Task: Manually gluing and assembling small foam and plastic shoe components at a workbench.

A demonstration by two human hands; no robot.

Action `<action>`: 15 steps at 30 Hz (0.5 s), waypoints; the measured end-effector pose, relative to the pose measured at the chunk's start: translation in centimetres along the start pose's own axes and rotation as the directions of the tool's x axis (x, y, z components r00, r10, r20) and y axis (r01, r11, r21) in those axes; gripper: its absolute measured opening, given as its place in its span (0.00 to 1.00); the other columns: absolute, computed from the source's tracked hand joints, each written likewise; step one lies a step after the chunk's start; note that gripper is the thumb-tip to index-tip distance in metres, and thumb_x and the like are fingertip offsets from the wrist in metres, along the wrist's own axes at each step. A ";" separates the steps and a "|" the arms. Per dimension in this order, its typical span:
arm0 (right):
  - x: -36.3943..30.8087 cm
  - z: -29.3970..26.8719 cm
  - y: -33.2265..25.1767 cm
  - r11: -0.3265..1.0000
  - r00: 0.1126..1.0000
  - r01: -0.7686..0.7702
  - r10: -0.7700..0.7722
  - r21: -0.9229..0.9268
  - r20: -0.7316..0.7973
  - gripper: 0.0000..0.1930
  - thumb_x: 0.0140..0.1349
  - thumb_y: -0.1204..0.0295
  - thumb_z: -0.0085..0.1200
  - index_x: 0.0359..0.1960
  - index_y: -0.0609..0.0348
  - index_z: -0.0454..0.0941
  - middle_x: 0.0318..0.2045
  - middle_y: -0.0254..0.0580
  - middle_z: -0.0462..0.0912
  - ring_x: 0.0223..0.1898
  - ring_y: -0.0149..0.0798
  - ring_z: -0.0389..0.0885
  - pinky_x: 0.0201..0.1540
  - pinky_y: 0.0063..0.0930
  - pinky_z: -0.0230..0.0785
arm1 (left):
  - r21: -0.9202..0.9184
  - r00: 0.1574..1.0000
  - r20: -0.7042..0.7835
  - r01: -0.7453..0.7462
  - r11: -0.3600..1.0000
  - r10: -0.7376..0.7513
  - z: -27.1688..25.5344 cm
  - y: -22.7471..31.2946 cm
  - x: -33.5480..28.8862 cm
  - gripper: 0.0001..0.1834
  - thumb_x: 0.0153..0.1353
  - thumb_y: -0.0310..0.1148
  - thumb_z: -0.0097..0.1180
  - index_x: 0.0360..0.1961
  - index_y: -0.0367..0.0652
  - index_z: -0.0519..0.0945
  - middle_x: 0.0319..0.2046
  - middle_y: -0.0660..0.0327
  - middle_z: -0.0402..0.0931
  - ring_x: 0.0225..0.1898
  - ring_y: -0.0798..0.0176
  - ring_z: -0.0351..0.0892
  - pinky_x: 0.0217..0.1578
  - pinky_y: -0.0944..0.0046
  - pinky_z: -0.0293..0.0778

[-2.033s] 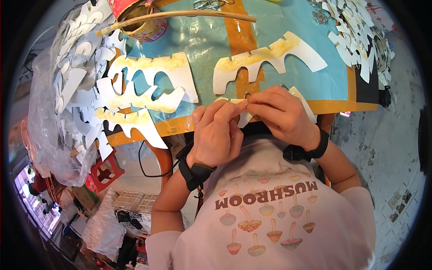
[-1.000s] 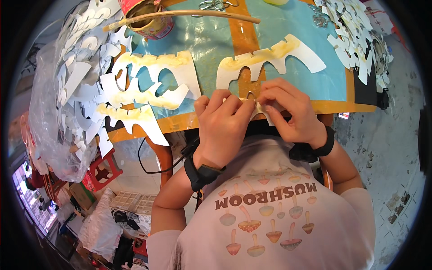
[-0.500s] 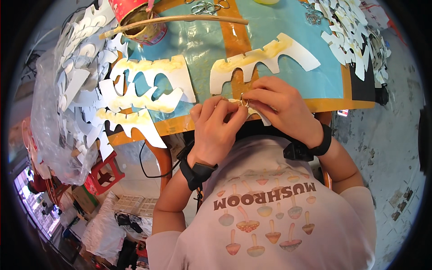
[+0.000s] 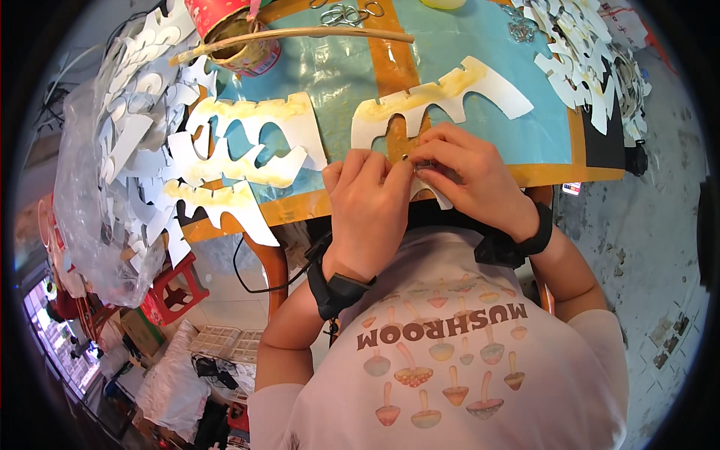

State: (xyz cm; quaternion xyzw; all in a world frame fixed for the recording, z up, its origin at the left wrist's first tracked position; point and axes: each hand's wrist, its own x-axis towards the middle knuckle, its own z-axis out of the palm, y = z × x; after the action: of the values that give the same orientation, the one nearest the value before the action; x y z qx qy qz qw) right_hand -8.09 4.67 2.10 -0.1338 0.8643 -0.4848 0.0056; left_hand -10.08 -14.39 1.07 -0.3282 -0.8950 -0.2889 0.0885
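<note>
My left hand (image 4: 367, 201) and my right hand (image 4: 474, 178) meet at the table's near edge, both with fingers closed. A small metal ring (image 4: 422, 166) is pinched in the right fingertips, its shape partly covered. The left fingertips press close beside it; what they hold is hidden. Beneath the hands lies a white cut-out piece (image 4: 442, 199), mostly covered. Just beyond them rests a white arched piece (image 4: 442, 86) with a yellowish glue-like band along its notched edge. Several similar pieces (image 4: 281, 174) overlap to the left.
A red can (image 4: 261, 61) stands at the back left under a long wooden stick (image 4: 315, 31). Several metal rings (image 4: 345, 13) lie at the back, with more metal pieces (image 4: 523, 30) farther right. Piles of white cut-outs (image 4: 135, 139) flank the blue table covering (image 4: 330, 82).
My left hand has turned, its fingers now pointing more forward and covering more of the white piece. The right hand has shifted only slightly, still close to the left.
</note>
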 end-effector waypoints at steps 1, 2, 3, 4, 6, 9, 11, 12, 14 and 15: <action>0.0 0.0 0.0 1.000 1.000 0.011 -0.011 -0.010 -0.002 0.08 0.59 0.80 0.61 0.41 0.63 0.80 0.38 0.45 0.78 0.36 0.48 0.80 0.40 0.36 0.74 | 0.006 1.000 0.013 0.002 1.000 -0.002 0.0 0.1 0.1 0.08 0.57 0.27 0.66 0.38 0.46 0.81 0.29 0.63 0.74 0.38 0.57 0.74 0.42 0.56 0.60; 0.1 0.0 0.0 1.000 1.000 0.023 -0.023 -0.020 -0.004 0.08 0.59 0.80 0.61 0.41 0.63 0.80 0.38 0.45 0.77 0.36 0.48 0.80 0.40 0.36 0.74 | 0.016 1.000 0.011 0.007 1.000 -0.007 0.1 0.1 0.1 0.08 0.57 0.27 0.66 0.38 0.46 0.81 0.30 0.63 0.74 0.38 0.57 0.74 0.42 0.56 0.60; 0.1 0.0 0.0 0.999 0.999 0.035 -0.035 -0.029 -0.006 0.08 0.59 0.80 0.61 0.41 0.63 0.81 0.38 0.45 0.77 0.36 0.48 0.80 0.40 0.36 0.74 | 0.026 1.000 0.008 0.012 1.000 -0.012 0.4 0.0 -0.1 0.08 0.57 0.27 0.66 0.38 0.46 0.81 0.30 0.63 0.74 0.39 0.56 0.74 0.42 0.56 0.60; 0.1 0.0 0.0 0.999 1.000 0.027 -0.027 -0.033 0.000 0.08 0.59 0.80 0.61 0.40 0.62 0.81 0.38 0.45 0.77 0.36 0.48 0.80 0.40 0.36 0.74 | 0.036 1.000 0.006 0.017 0.999 -0.017 0.6 -0.1 -0.2 0.08 0.57 0.27 0.65 0.37 0.46 0.80 0.31 0.62 0.74 0.39 0.56 0.74 0.43 0.56 0.59; 0.1 -0.1 0.1 0.999 1.000 0.008 -0.008 -0.041 0.010 0.07 0.59 0.79 0.62 0.40 0.62 0.82 0.38 0.44 0.77 0.36 0.48 0.80 0.39 0.36 0.74 | 0.017 0.999 -0.038 0.013 1.000 -0.012 1.0 -0.2 -0.7 0.08 0.57 0.26 0.65 0.37 0.46 0.80 0.32 0.62 0.74 0.40 0.56 0.74 0.43 0.56 0.59; 0.2 -0.1 0.1 0.999 1.000 0.013 -0.012 -0.044 0.018 0.06 0.58 0.79 0.62 0.38 0.61 0.82 0.36 0.43 0.78 0.36 0.48 0.80 0.39 0.37 0.74 | 0.001 0.997 -0.078 -0.012 1.000 0.012 1.5 -0.8 -1.7 0.09 0.56 0.25 0.64 0.37 0.46 0.79 0.33 0.62 0.75 0.41 0.57 0.75 0.45 0.56 0.58; 0.3 -0.2 0.1 0.998 0.999 0.035 -0.034 -0.044 0.021 0.06 0.58 0.79 0.63 0.37 0.61 0.83 0.35 0.42 0.78 0.36 0.48 0.80 0.39 0.37 0.73 | 0.002 0.995 -0.087 -0.043 0.999 0.043 1.6 -1.2 -2.2 0.09 0.56 0.24 0.64 0.38 0.46 0.80 0.34 0.63 0.75 0.42 0.57 0.76 0.45 0.56 0.57; 0.4 -0.2 0.2 0.998 0.999 0.047 -0.046 -0.043 0.022 0.06 0.57 0.78 0.63 0.36 0.61 0.83 0.34 0.42 0.78 0.36 0.48 0.80 0.39 0.37 0.73 | 0.006 0.994 -0.086 -0.062 0.998 0.062 1.6 -1.4 -2.5 0.10 0.55 0.24 0.64 0.38 0.46 0.80 0.34 0.63 0.76 0.42 0.58 0.77 0.45 0.57 0.57; 0.6 -0.2 0.1 0.994 0.995 0.090 -0.088 -0.066 0.040 0.05 0.57 0.79 0.63 0.35 0.61 0.83 0.34 0.42 0.79 0.36 0.49 0.80 0.38 0.37 0.73 | 0.008 0.993 -0.085 -0.082 0.997 0.082 1.5 -1.5 -2.6 0.11 0.55 0.23 0.63 0.39 0.46 0.80 0.34 0.63 0.77 0.42 0.58 0.77 0.45 0.57 0.57; 0.7 -0.3 0.1 0.991 0.993 0.112 -0.109 -0.077 0.049 0.05 0.56 0.79 0.63 0.35 0.62 0.83 0.34 0.43 0.79 0.36 0.49 0.80 0.38 0.37 0.73 | 0.006 0.993 -0.085 -0.082 0.997 0.082 1.4 -1.5 -2.6 0.11 0.55 0.22 0.63 0.40 0.46 0.81 0.34 0.63 0.77 0.42 0.58 0.78 0.45 0.57 0.57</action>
State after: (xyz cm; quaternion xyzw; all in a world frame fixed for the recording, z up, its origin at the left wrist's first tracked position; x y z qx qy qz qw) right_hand -8.83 4.79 2.21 -0.1924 0.8740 -0.4462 -0.0072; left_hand -8.98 -15.89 -1.66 -0.3521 -0.8765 -0.2975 0.1387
